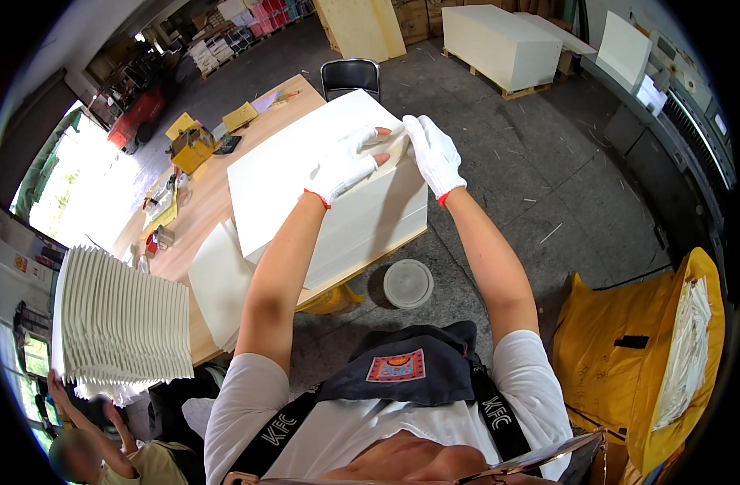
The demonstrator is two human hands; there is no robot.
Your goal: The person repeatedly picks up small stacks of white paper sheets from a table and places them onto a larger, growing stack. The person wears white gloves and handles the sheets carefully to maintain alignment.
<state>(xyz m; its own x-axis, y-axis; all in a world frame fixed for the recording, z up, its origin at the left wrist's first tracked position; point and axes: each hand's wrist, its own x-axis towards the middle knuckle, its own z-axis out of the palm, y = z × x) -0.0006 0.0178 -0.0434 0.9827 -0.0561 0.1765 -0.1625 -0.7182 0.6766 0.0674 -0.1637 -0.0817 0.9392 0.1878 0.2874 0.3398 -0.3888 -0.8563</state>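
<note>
A thick stack of white paper sheets [305, 145] rests on the wooden table in front of me. My left hand [345, 166], in a white knit glove with a red cuff and some bare fingertips, lies over the top near the right side. Its fingers are spread on the paper. At the stack's right corner, my right hand [436, 155], gloved the same way, has its fingers closed on the edge of the sheets. Between the hands the top paper looks bent and slightly raised. How many sheets are gripped is hidden.
Left on the wooden table [204, 202] stand a yellow box [193, 149], a mug [160, 238] and a tall fanned paper stack [123, 315], beside a seated person [103, 444]. A lidded bucket [409, 284], black chair [350, 77] and yellow bag [612, 356] surround me.
</note>
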